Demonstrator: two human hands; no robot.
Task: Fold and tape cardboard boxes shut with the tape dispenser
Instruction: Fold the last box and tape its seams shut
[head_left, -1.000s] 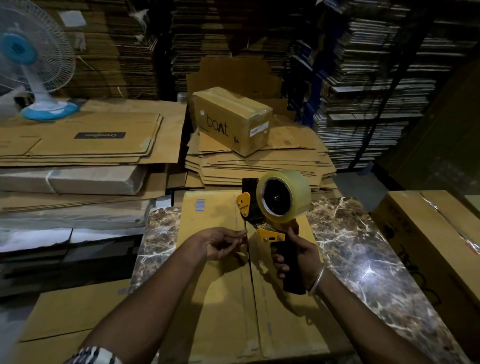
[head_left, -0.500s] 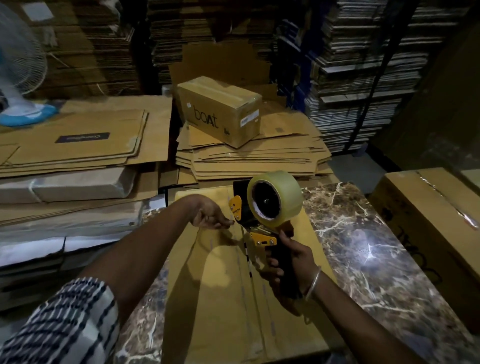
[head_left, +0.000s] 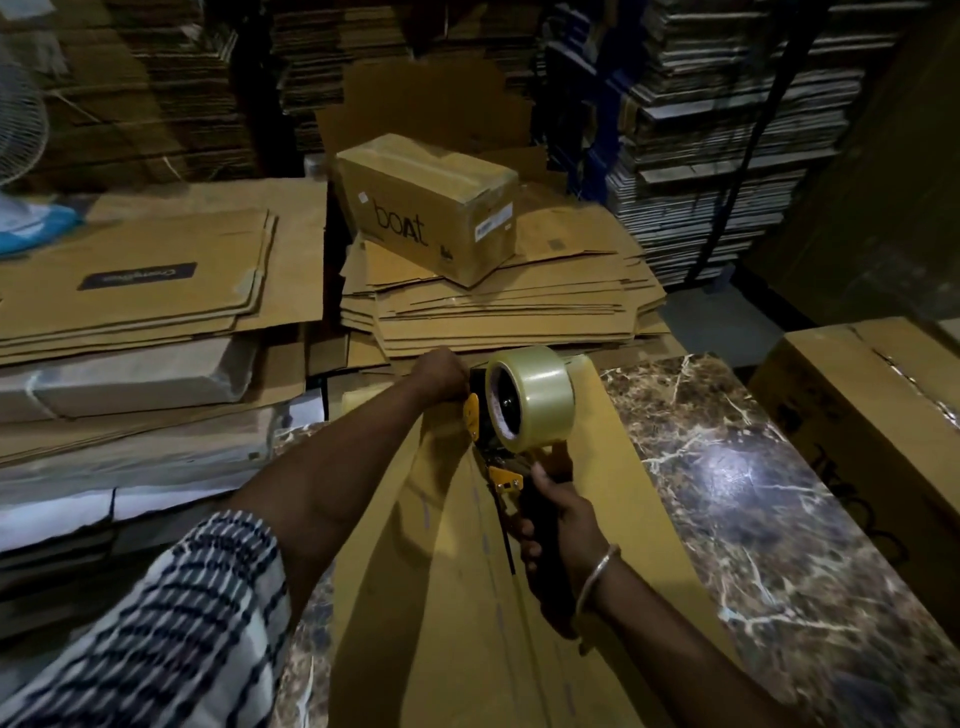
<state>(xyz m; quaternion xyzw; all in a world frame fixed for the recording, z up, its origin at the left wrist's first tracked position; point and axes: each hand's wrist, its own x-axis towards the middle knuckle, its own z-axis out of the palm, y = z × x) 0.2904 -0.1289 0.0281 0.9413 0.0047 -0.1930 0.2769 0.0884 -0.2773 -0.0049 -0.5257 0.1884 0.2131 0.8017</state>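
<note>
Right hand (head_left: 558, 525) is wrapped tight round the dispenser (head_left: 519, 415) handle at the box's (head_left: 613, 545) 12 o'clock edge, left hand (head_left: 441, 374) curled there, can't tell on what, so if the tape end slips, the seam (head_left: 498, 540) strip probably goes crooked.

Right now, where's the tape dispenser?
In the head view, centre frame: the tape dispenser stands on the box seam at its far end, gripped by the right hand, left hand beside it.
</note>
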